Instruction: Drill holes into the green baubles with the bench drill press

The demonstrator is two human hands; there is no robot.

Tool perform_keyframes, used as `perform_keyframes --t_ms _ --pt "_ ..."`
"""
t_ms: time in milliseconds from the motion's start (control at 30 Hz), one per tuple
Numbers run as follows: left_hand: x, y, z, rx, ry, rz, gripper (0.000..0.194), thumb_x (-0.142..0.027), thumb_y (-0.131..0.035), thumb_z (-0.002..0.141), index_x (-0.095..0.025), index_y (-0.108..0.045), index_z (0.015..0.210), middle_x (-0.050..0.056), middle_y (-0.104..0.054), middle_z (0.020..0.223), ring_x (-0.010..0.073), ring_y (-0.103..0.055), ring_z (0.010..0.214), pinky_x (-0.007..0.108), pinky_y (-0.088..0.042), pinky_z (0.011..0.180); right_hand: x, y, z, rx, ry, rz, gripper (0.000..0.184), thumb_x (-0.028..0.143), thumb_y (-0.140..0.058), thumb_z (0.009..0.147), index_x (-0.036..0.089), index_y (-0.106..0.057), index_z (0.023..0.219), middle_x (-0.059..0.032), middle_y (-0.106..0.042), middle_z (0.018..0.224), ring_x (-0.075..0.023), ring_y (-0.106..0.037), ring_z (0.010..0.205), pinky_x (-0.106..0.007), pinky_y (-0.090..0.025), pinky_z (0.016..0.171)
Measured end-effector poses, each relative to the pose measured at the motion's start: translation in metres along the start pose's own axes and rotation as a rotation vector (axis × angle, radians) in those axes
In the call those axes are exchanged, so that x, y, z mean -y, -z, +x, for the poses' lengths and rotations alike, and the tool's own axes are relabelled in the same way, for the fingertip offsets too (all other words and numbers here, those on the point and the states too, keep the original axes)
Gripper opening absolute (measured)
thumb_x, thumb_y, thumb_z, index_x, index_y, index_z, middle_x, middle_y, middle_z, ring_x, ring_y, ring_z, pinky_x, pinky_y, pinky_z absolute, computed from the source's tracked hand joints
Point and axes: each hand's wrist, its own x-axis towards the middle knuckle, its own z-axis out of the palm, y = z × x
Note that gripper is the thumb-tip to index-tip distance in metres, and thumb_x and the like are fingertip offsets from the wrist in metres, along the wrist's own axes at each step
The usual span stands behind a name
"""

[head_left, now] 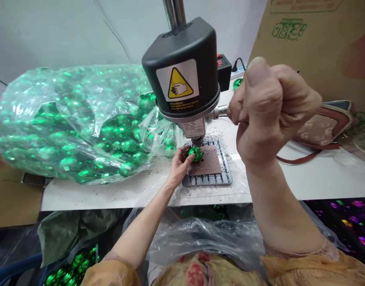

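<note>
A black bench drill press (pixel 182 63) with a yellow warning label stands at the middle of the table. Below its chuck (pixel 197 141), my left hand (pixel 180 165) pinches a shiny green faceted ball (pixel 195 154) between thumb and fingers. Dark marks or openings show on the ball's surface. Beneath it lies a brown board (pixel 210 161) on the slotted metal base (pixel 226 174), sprinkled with dark chips. My right hand (pixel 271 107), raised at the right, is closed around the press's metal feed handle (pixel 221 112); much of the handle is hidden by the fingers.
A big clear plastic bag of green balls (pixel 75 127) fills the table's left side. At the right are a cardboard box (pixel 319 51) and a bag with a brown strap (pixel 325 123). More green balls (pixel 72 266) sit below at the left, purple ones (pixel 355 218) at the right.
</note>
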Motion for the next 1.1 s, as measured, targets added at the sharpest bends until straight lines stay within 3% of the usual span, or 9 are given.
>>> perform_keyframes --t_ms 300,433,600,800,1100 --pt "0.0 -0.008 -0.003 -0.012 -0.08 0.25 0.047 -0.049 -0.077 0.08 -0.021 -0.065 0.116 0.007 -0.069 0.107 0.0208 -0.065 0.097 0.034 -0.051 0.089 -0.002 -0.004 0.0 -0.055 0.062 0.055 0.044 0.026 -0.058 0.091 0.02 -0.032 0.056 0.0048 -0.025 0.049 -0.0069 -0.032 0.042 -0.031 -0.018 0.051" --pt "0.002 -0.006 -0.005 -0.02 -0.101 0.359 0.047 -0.04 -0.08 0.078 -0.022 -0.066 0.119 0.008 -0.07 0.109 0.0227 -0.064 0.102 0.037 -0.049 0.094 0.002 -0.002 0.0 0.013 0.013 0.033 0.043 0.027 -0.058 0.092 0.021 -0.034 0.056 0.0047 -0.029 0.049 -0.0079 -0.036 0.043 -0.031 -0.02 0.05" --pt "0.003 -0.009 -0.009 -0.048 -0.124 0.328 0.05 -0.037 -0.083 0.075 -0.022 -0.065 0.119 0.008 -0.069 0.113 0.0253 -0.064 0.109 0.04 -0.049 0.1 0.0 -0.007 0.005 -0.049 0.047 0.025 0.054 0.044 -0.065 0.086 0.02 -0.029 0.054 0.0052 -0.025 0.047 -0.0065 -0.031 0.041 -0.032 -0.017 0.048" --pt "-0.004 -0.02 -0.011 -0.018 -0.143 0.349 0.051 -0.037 -0.084 0.074 -0.023 -0.064 0.118 0.008 -0.068 0.115 0.0263 -0.064 0.11 0.04 -0.049 0.1 0.0 -0.016 0.018 -0.012 -0.001 -0.065 0.057 0.062 -0.049 0.089 0.019 -0.031 0.056 0.0045 -0.032 0.051 -0.004 -0.03 0.043 -0.028 -0.023 0.049" --pt "-0.003 -0.019 -0.012 0.07 -0.096 0.27 0.054 -0.039 -0.082 0.076 -0.022 -0.059 0.123 0.009 -0.067 0.118 0.027 -0.063 0.114 0.041 -0.05 0.101 0.004 -0.007 0.004 -0.027 -0.012 -0.024 0.057 0.048 -0.064 0.087 0.019 -0.027 0.054 0.0043 -0.024 0.048 -0.0055 -0.034 0.043 -0.029 -0.021 0.047"
